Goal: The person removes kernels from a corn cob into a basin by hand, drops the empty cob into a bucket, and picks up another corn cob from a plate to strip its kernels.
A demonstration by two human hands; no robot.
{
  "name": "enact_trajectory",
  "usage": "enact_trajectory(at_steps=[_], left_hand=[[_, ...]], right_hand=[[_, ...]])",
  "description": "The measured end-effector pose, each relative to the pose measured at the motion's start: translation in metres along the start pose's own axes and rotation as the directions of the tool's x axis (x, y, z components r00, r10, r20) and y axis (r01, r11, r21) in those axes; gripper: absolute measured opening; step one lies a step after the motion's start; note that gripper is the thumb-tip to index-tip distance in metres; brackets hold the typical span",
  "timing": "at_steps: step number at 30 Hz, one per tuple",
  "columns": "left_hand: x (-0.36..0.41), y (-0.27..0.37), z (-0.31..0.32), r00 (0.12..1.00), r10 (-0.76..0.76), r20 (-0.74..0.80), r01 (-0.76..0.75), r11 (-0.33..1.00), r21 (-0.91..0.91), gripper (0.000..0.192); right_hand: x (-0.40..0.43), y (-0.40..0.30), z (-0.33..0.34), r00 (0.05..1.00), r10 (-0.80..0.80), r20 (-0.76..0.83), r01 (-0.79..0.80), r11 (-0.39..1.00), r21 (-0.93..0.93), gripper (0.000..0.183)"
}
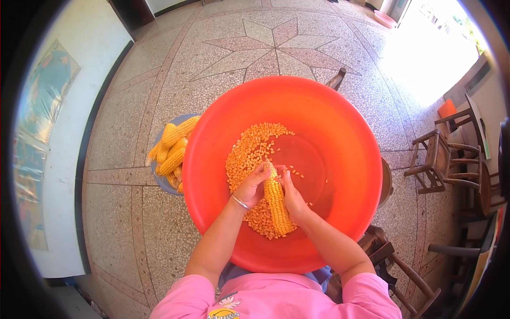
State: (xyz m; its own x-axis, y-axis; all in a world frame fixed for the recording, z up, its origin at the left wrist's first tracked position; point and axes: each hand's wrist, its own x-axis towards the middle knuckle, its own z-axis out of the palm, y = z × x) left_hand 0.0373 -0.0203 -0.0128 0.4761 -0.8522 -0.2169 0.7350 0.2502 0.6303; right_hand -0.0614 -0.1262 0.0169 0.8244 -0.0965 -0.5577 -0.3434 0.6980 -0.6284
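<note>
Over a large orange-red plastic basin [342,131], an ear of yellow corn [277,203] points away from me between my hands. My left hand [255,183], with a silver bangle at its wrist, grips the ear near its far tip. From the other side, my right hand [293,195] holds it too, thumb toward the far end. Most rows of kernels are still on the ear; its tip looks pale. Loose corn kernels [247,151] lie heaped on the basin's left floor and below the ear, with a few scattered to the right.
Left of the basin, a blue-grey basin [162,184] holds several whole ears of corn [171,153]. Wooden chairs [432,161] stand at the right, another wooden chair [410,279] at lower right. A pink basin [384,19] sits by the bright doorway. The floor is terrazzo.
</note>
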Motion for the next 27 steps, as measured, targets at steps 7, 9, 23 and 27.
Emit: enact_trajectory(at_steps=[7,9,23,27], left_hand=[[0.001,0.0,-0.002,0.999,0.037,-0.004,-0.037,0.997,0.065,0.032],[0.002,0.0,-0.003,0.997,0.058,0.054,-0.067,0.979,0.191,0.034],[0.0,-0.002,0.0,1.0,0.024,0.004,-0.024,0.999,0.048,0.029],[0.0,-0.002,-0.002,0.999,0.04,0.005,-0.04,0.997,0.07,0.027]], right_hand=[[0.004,0.003,-0.005,0.995,-0.023,0.095,0.039,0.986,-0.162,0.053],[0.005,0.004,-0.003,0.99,-0.097,0.098,0.112,0.979,-0.168,0.052],[0.008,0.01,-0.003,0.99,-0.14,0.023,0.142,0.977,-0.162,0.052],[0.007,0.009,-0.005,0.991,-0.107,0.078,0.123,0.959,-0.255,0.048]])
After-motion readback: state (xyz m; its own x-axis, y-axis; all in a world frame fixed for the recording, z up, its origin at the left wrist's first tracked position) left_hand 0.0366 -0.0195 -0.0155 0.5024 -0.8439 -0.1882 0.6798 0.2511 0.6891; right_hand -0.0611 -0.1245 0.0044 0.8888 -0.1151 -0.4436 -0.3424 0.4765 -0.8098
